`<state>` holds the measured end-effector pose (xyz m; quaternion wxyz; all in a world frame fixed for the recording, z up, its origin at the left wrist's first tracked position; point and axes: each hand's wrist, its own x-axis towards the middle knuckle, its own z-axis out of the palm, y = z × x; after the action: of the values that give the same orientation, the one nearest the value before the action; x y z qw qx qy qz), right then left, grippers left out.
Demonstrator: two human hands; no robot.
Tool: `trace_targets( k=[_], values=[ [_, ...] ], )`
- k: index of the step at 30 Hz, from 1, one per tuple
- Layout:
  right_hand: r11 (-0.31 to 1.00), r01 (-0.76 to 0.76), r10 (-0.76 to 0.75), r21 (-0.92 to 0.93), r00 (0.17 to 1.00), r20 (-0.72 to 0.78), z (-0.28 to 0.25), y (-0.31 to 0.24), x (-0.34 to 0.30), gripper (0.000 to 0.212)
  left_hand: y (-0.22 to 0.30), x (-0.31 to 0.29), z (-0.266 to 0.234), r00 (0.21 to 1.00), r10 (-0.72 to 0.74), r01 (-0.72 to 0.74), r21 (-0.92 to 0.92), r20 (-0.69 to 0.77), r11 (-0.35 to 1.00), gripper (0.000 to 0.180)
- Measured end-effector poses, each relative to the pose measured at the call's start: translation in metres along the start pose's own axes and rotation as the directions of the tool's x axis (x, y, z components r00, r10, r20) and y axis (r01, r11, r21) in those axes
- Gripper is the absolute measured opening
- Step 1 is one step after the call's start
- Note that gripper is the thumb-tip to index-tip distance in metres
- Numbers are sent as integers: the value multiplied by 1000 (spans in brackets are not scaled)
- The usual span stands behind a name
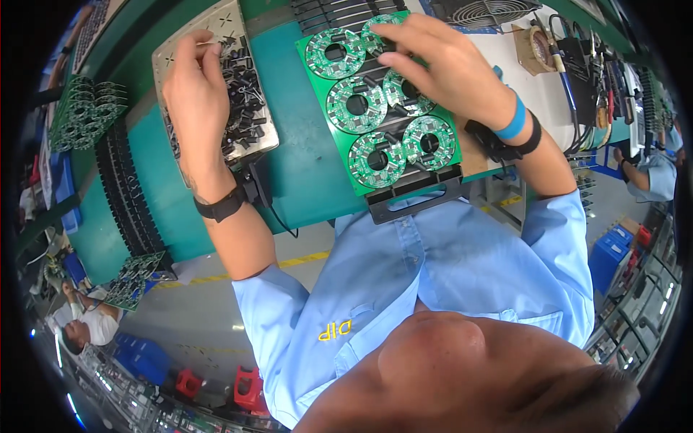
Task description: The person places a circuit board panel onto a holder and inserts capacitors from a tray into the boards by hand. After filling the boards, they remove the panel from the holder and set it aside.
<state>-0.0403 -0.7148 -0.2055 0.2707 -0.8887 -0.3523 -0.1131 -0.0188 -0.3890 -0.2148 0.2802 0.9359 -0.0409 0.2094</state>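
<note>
A green panel of round circuit boards lies before me, with black cylindrical capacitors standing or leaning on several of its rings. My right hand is over the panel's far right corner, its thumb and finger curled around a small black capacitor there; the fingers partly hide the contact. To the left, a shallow metal tray holds a heap of loose black capacitors with wire leads. Above the tray's left side is my left hand, thumb and fingertip pinched together. What they hold is too small to make out.
A black carrier sits under the panel's near edge. Stacked green boards and a black slotted rack stand at left. At right are a solder-coloured reel, hand tools and a fan grille. Co-workers sit farther off.
</note>
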Motion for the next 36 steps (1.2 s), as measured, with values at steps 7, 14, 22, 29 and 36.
trace_targets(
  k=[7, 14, 22, 29, 36],
  values=[
    [986, -30, 65, 165, 974, -215, -21, 11, -2, 22, -5, 3, -3, 972, -98, 183, -428, 213, 885, 17],
    [953, 119, -6, 279, 927, -375, 0, 35, -3, 17, 15, -2, 8, 939, -55, 253, -571, 341, 781, 16],
    [833, 490, -233, 258, 733, -640, 28, 57, 0, 14, 40, -3, -2, 956, -54, 101, -153, 290, 983, 14],
    [762, 572, -214, 303, 664, -717, 26, 48, 5, 14, 42, -21, -3, 961, 76, -66, -44, 266, 997, 16],
    [949, 12, 70, 316, 966, -247, -17, 16, -6, 12, 48, -24, 0, 938, 50, -109, 154, 344, 982, 14]
  ],
)
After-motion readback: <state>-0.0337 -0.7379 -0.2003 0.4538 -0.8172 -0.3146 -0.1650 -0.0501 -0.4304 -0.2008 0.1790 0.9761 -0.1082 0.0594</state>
